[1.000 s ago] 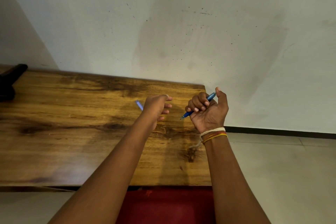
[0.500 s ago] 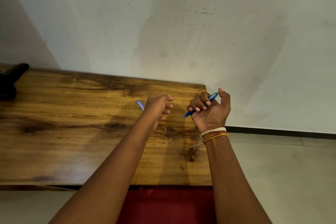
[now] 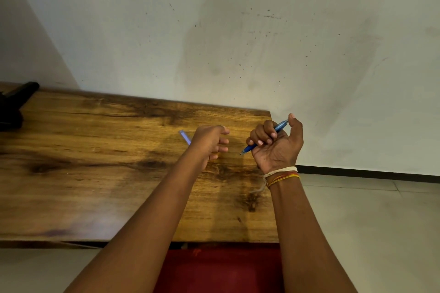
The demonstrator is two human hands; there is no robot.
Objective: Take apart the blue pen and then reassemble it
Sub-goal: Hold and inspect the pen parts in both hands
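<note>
bare forearms, thread bands on right wrist

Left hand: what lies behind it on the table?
A pale blue, translucent piece pokes out from behind the left hand, lying on the wooden table. Its near end is hidden by the hand, so its full shape cannot be told.

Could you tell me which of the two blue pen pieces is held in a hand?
The darker blue pen body, gripped in the right hand; the pale blue piece shows beyond the left hand.
</note>
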